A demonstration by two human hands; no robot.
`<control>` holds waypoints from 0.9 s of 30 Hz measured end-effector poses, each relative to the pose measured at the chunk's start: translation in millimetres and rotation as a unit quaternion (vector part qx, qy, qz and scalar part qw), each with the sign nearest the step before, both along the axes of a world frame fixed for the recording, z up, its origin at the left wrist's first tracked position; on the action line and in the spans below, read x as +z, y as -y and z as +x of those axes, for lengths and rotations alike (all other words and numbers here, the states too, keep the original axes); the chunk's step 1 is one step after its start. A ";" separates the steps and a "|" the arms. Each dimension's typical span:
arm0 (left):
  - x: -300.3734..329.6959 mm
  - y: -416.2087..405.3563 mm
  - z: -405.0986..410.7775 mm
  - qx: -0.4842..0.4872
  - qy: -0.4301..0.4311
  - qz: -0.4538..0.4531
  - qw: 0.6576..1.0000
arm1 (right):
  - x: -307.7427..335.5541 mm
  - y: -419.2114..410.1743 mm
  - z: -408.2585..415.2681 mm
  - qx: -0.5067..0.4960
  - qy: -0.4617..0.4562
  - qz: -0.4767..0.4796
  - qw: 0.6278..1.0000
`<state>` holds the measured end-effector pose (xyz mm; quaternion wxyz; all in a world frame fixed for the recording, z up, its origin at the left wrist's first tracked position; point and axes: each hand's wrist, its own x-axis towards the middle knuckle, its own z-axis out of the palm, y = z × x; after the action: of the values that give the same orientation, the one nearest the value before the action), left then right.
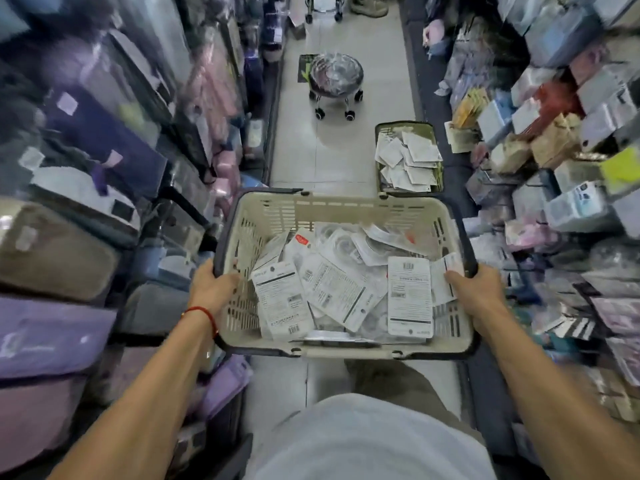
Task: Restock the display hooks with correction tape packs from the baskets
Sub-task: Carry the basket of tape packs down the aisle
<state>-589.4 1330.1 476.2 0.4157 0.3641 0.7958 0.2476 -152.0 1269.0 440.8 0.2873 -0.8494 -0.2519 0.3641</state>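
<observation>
Beige plastic, slotted along its walls and edged with a dark rim, makes up the basket [341, 206] that the person carries down a narrow shop aisle. The left hand [212, 285] curls over the rim at the basket's left short side, a red string bracelet [204, 313] at its wrist; the right hand [476, 291] grips the opposite short side, fingers hooked inside the wall. The basket's long axis therefore runs straight from one grip to the other, across the aisle.

Between the two grips lies a loose heap of correction tape packs [346, 289], flat white cards mostly showing their printed backs and barcodes. Their long axes point many ways; one beside the right fingers lies roughly upright in the frame, while those nearer the left fingers slant.

Beyond the grips, farther along the floor on the right-hand side, a second basket [408, 126] sits, dark green, its long axis running down the aisle, also holding white packs. Farther still stands a rolling stool [335, 88]. Blurred shelves of goods flank both arms.
</observation>
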 end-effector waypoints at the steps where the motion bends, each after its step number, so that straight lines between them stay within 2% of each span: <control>1: 1.3 -25.1 5.8 0.007 -0.001 0.000 1.000 | -1.2 -28.8 6.0 0.011 0.002 0.000 1.000; 10: 12.0 -260.8 42.9 0.017 -0.012 0.017 1.000 | 7.9 -276.7 47.6 0.018 -0.007 -0.005 1.000; 14: -6.4 -383.3 55.0 0.018 0.024 0.022 0.999 | 7.1 -379.1 58.7 -0.003 0.001 0.005 1.000; 24: -14.6 -699.5 94.8 -0.081 0.090 0.000 0.993 | 33.7 -612.7 74.6 -0.096 0.044 -0.003 0.994; 27: -14.4 -783.7 115.0 -0.092 0.083 0.015 0.992 | 28.5 -680.4 90.3 -0.110 0.054 -0.007 0.992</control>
<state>-474.4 2113.8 461.8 0.4955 0.4203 0.7180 0.2496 -61.7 1949.4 469.3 0.3060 -0.8924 -0.1694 0.2851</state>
